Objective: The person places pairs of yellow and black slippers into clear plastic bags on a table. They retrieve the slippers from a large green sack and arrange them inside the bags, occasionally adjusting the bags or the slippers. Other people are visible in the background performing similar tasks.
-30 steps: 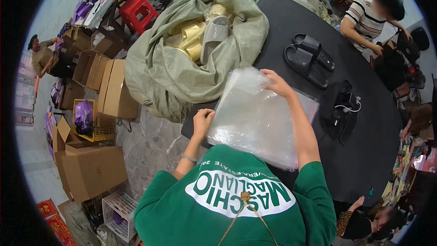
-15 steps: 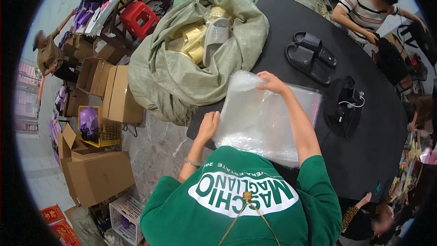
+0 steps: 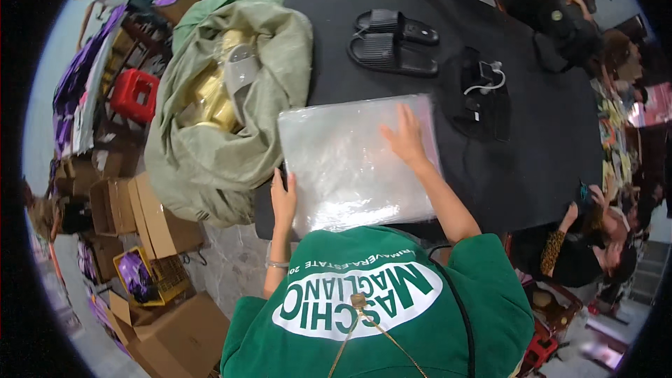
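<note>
A stack of clear plastic bags (image 3: 343,161) lies on the black table in front of me. Flat on its upper right part rests my right hand (image 3: 406,138), open with the fingers spread. My left hand (image 3: 284,201) is at the left edge of the stack, fingers stretched upward and thumb apart from them. Beyond the bags sits a pair of black ribbed slide sandals (image 3: 395,45). At the left, a large pale green woven sack (image 3: 280,91) stands open, showing gold wrapped slides (image 3: 213,94) and a grey slide (image 3: 241,70).
Right of the bags lies a black bundle (image 3: 483,105) with a small device and white cable. Cardboard boxes (image 3: 182,336), a yellow crate (image 3: 168,281) and a red stool (image 3: 135,96) stand on the left. Other people are around the table's far and right sides.
My right hand has let go of the lifted far-left corner of the bags and moved right, onto the stack. The bags now lie flat. The view has turned rightward.
</note>
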A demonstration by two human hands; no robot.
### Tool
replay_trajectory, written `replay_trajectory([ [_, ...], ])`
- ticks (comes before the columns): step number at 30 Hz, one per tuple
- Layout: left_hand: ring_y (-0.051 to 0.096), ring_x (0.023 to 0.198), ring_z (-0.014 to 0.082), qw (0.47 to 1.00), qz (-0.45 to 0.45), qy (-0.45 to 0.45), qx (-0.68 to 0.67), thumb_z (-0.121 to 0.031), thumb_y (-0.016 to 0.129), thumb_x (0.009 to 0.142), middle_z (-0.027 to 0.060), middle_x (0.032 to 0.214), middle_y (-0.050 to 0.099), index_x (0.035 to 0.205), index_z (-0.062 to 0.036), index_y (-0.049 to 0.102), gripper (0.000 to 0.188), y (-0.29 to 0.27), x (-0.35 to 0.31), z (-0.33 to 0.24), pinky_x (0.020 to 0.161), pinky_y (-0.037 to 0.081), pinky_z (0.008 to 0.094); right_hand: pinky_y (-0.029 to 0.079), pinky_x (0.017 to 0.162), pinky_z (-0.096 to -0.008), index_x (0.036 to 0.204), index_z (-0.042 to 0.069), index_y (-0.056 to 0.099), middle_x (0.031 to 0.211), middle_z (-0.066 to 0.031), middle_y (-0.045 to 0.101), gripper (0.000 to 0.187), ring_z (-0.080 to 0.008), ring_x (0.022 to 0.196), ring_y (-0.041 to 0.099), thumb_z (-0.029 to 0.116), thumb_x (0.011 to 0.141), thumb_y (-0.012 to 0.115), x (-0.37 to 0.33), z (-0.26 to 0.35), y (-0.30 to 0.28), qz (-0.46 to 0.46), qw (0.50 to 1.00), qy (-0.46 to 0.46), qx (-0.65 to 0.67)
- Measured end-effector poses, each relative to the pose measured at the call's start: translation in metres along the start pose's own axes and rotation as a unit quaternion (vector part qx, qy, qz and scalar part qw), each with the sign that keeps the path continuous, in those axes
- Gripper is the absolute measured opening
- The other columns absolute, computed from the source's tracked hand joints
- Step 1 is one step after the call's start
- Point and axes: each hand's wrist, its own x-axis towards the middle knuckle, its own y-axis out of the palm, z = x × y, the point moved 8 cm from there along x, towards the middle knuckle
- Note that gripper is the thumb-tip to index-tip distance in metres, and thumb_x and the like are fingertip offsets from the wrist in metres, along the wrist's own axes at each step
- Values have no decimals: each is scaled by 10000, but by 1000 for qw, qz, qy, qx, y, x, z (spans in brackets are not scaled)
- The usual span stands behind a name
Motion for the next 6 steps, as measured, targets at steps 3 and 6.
replay_trajectory([
  [3,346,1289,375,1000,10,-8,-7,-412,455,940,283,1366,382,1373,79,295,673,22,19,-3,1065,265,386,199,1092,-457,1408,-41,197,1420,-280,273,891,-423,1329,240,484,819,610,-34,-98,-11,-11,989,148,7],
  [6,289,1328,386,997,28,-29,67,-491,466,913,265,1396,352,1383,71,283,755,41,30,6,1094,223,399,97,1136,-404,1425,-61,61,1465,-264,209,980,-399,1381,141,474,823,618,-79,-181,24,45,942,284,171],
])
